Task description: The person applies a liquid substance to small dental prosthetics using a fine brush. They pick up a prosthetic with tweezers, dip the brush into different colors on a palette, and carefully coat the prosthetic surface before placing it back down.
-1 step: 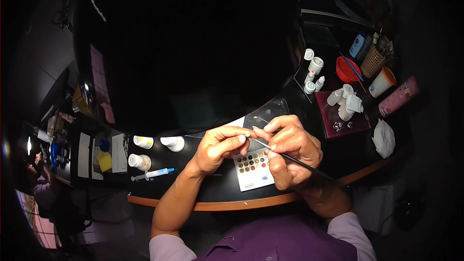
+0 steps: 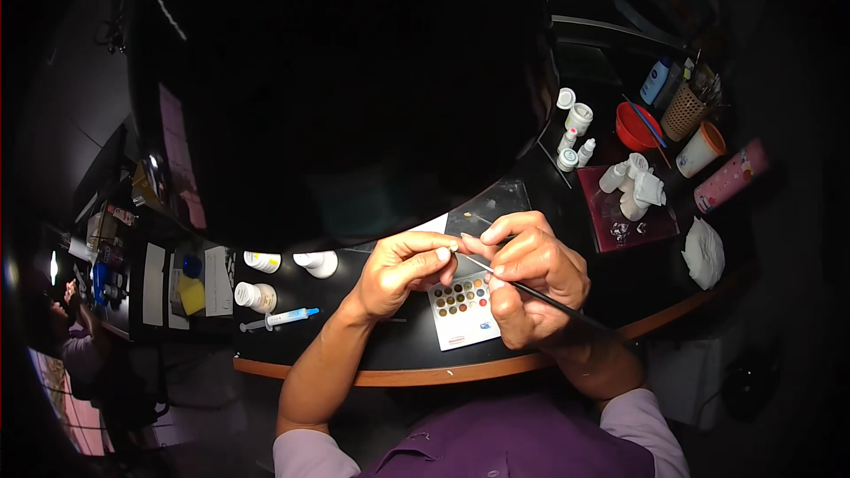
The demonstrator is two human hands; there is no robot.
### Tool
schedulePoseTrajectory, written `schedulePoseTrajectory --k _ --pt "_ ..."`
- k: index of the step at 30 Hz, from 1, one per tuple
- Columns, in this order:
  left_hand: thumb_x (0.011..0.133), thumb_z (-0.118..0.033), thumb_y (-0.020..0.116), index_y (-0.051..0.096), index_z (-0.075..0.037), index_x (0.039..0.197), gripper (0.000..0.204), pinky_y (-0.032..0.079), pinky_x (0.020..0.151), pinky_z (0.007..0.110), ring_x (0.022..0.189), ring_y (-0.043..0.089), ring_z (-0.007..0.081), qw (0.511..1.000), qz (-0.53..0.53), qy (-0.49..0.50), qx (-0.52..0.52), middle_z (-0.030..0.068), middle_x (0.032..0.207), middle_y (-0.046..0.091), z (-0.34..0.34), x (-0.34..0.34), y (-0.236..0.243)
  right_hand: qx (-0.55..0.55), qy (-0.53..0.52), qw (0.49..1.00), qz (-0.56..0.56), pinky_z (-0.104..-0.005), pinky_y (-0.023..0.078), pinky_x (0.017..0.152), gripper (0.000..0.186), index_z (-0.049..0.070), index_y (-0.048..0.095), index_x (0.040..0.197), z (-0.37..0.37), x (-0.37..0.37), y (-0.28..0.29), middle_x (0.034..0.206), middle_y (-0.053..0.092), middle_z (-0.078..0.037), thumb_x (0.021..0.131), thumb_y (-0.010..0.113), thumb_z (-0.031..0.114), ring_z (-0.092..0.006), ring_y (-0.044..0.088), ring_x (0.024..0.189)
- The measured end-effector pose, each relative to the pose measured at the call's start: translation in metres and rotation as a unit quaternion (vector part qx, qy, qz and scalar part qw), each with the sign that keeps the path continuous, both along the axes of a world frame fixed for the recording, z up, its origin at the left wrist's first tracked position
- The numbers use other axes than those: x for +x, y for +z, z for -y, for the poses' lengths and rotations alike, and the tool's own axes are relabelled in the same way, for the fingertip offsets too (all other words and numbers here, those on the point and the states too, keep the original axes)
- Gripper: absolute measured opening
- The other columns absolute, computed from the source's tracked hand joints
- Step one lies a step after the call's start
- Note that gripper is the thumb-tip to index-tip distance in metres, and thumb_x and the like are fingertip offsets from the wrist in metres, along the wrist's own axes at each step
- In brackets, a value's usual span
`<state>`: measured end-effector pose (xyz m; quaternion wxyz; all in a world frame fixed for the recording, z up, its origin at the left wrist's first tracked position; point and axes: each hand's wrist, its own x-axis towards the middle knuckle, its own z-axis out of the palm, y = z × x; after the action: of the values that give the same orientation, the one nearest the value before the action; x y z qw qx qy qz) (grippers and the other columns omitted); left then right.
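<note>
From my remote station, I saw the left hand (image 2: pixel 390 276) pinching a small, pale piece (image 2: pixel 454 247) at its fingertips, near the palette (image 2: pixel 467 335); the right hand (image 2: pixel 542 270) gripped a slim brush (image 2: pixel 558 303), its tip just beside. I judged the piece light, stiff and possibly brittle, best held gently by its edges.
</note>
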<state>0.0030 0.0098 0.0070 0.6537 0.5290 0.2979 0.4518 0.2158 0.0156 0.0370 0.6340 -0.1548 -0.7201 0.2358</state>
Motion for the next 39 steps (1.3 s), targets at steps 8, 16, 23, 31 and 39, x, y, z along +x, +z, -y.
schedulePoseTrajectory --k 8,16,23,31,39 --pt "0.102 -0.022 0.060 0.074 0.006 0.119 0.036 0.036 0.054 0.023 0.059 0.047 0.0076 0.999 -0.015 0.002 -0.038 0.0079 0.073 0.064 0.003 0.004 0.010 0.010 -0.023 0.999 0.032 -0.0371 0.056 0.071 0.014 0.002 0.056 0.081 -0.002 0.000 0.003 0.070 0.060 -0.011 0.071 0.062 -0.006 -0.0320 0.070 0.083" --pt "0.107 -0.026 0.052 0.069 0.000 0.128 0.037 0.032 0.060 0.022 0.067 0.044 0.0051 0.998 -0.036 -0.028 -0.034 0.0018 0.082 0.061 0.004 0.004 0.007 0.009 -0.025 0.999 0.046 -0.0365 0.057 0.071 0.012 0.001 0.057 0.084 -0.001 0.000 -0.001 0.072 0.060 -0.009 0.076 0.063 -0.006 -0.0284 0.067 0.083" --pt "0.103 -0.018 0.058 0.072 0.007 0.121 0.034 0.032 0.054 0.021 0.062 0.049 0.0065 0.999 -0.011 0.008 -0.037 0.0081 0.074 0.062 0.004 0.007 0.013 0.016 -0.047 0.998 0.048 -0.0363 0.057 0.071 0.014 0.001 0.056 0.081 -0.002 -0.002 0.001 0.069 0.059 -0.010 0.073 0.064 -0.007 -0.0296 0.069 0.079" --pt "0.106 -0.019 0.054 0.070 0.000 0.127 0.033 0.033 0.059 0.021 0.066 0.046 0.0057 1.000 -0.021 -0.006 -0.014 0.0038 0.081 0.061 0.004 0.004 0.005 0.021 -0.042 0.998 0.048 -0.0361 0.057 0.070 0.013 0.001 0.057 0.083 -0.003 -0.002 0.001 0.070 0.061 -0.009 0.075 0.065 -0.006 -0.0279 0.068 0.079" --pt "0.103 -0.017 0.059 0.073 0.007 0.120 0.032 0.033 0.054 0.021 0.063 0.051 0.0067 0.999 -0.012 0.019 -0.022 0.0075 0.074 0.063 0.004 0.006 0.010 0.016 -0.035 0.998 0.052 -0.0365 0.058 0.071 0.012 0.001 0.057 0.084 -0.002 -0.001 0.000 0.071 0.061 -0.009 0.076 0.065 -0.005 -0.0278 0.068 0.081"
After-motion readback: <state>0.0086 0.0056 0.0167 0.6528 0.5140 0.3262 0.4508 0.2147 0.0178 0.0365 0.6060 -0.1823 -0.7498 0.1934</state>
